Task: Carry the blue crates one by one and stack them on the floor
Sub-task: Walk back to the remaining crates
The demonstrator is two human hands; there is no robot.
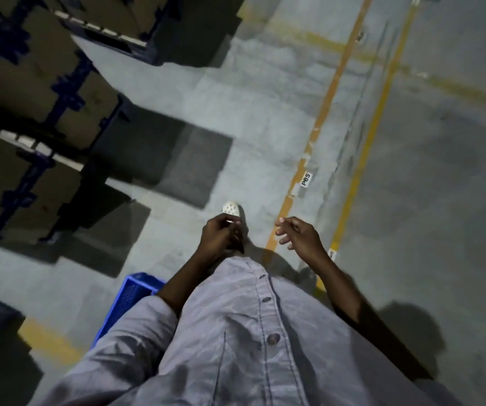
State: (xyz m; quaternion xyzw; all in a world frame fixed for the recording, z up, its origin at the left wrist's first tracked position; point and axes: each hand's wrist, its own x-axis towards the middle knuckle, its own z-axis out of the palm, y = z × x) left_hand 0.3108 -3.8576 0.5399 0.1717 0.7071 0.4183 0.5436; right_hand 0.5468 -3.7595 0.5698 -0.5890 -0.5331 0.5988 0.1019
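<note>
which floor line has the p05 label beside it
The orange line, left of the two; the P05 label sits at its right edge, apart from the yellow line.

One blue crate in view: bright blue plastic, with a fine lattice side wall and a plain thicker rim along the top. Set low on the concrete floor, towards its lower left corner, just beside a worn yellow line. Only one corner and part of a wall showing, the rest hidden behind a grey sleeve. Inside not visible.
</note>
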